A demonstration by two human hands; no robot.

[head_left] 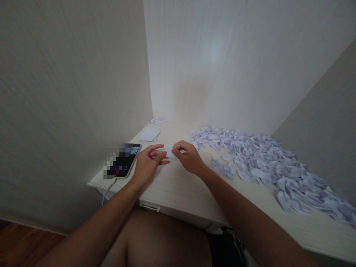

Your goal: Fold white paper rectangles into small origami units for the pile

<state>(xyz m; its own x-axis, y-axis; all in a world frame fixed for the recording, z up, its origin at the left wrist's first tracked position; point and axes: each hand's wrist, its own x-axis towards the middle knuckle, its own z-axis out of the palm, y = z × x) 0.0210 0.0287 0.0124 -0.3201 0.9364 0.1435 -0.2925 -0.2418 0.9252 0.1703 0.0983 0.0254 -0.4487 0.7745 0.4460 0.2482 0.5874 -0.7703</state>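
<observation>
A small piece of white paper (170,152) is held between my two hands, a little above the desk's middle. My left hand (150,160) pinches its left edge between thumb and fingers, with other fingers stretched out. On the opposite side, my right hand (187,155) grips the paper's right edge with thumb and forefinger. Whether the paper is folded is too small to make out. Behind my left hand lies a short stack of flat white paper squares (149,134). To the right spreads a large heap of folded white paper pieces (250,148).
A phone (125,159) lies at the desk's left edge, partly blurred out, with a white cable (107,191) hanging from it. Thin white paper strips (158,121) rest in the far left corner. Walls enclose the desk (178,185) at left, back and right.
</observation>
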